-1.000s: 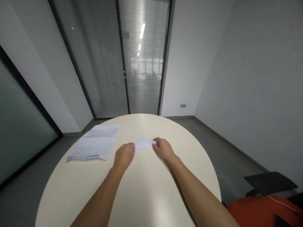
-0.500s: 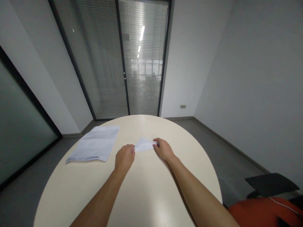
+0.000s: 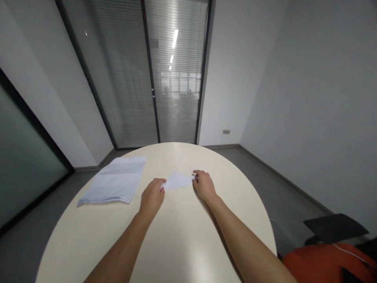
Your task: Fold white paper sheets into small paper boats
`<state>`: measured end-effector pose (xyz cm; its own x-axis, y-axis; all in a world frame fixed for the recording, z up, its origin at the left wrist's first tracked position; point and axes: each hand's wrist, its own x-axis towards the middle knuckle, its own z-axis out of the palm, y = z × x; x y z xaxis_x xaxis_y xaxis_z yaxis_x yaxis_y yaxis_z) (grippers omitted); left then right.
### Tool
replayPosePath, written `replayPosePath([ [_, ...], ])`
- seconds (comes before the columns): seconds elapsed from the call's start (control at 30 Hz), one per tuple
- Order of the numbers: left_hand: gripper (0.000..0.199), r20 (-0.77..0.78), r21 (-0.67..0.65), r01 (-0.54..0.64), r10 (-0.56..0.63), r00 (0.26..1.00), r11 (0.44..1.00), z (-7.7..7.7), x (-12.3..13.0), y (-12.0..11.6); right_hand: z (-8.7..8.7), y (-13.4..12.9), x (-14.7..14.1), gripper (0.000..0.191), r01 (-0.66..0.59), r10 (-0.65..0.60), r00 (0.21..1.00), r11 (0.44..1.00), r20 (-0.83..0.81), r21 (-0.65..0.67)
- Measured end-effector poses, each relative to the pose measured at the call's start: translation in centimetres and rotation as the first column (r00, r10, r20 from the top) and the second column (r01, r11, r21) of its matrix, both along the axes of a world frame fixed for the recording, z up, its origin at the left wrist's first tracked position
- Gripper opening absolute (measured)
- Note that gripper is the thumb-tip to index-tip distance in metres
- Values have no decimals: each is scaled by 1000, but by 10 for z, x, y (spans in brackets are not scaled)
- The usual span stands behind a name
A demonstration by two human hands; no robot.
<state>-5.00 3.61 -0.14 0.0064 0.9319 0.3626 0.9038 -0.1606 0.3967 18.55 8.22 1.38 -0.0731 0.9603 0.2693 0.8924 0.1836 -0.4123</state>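
Note:
A small piece of white paper or cloth [image 3: 177, 180], roughly triangular with a peak at the back, lies on the round cream table between my hands. At its left corner is my left hand [image 3: 152, 197], thumb and forefinger parted around the edge. My right hand [image 3: 204, 185] rests by the right corner, its forefinger lifted away from the thumb and a small gap showing between them. The fingertips partly cover both corners, so light contact is hard to judge.
A folded white cloth or sheet stack [image 3: 114, 181] lies at the table's left. The round table [image 3: 173, 243] has a curved edge on all visible sides. An orange chair with a black part [image 3: 312, 261] stands at lower right. Glass doors with blinds [image 3: 176, 118] are beyond.
My fingers have loosened from a pinch on both corners of the white piece, and it now lies flatter. The left hand has drawn slightly left; the view has shifted a little.

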Motion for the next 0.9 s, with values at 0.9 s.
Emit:
replayPosePath([
  [0.9, 35, -198, 13, -129, 129, 972, 992, 9, 1, -9, 7, -34, -16, 71, -253, 302, 946, 914, 116, -318],
])
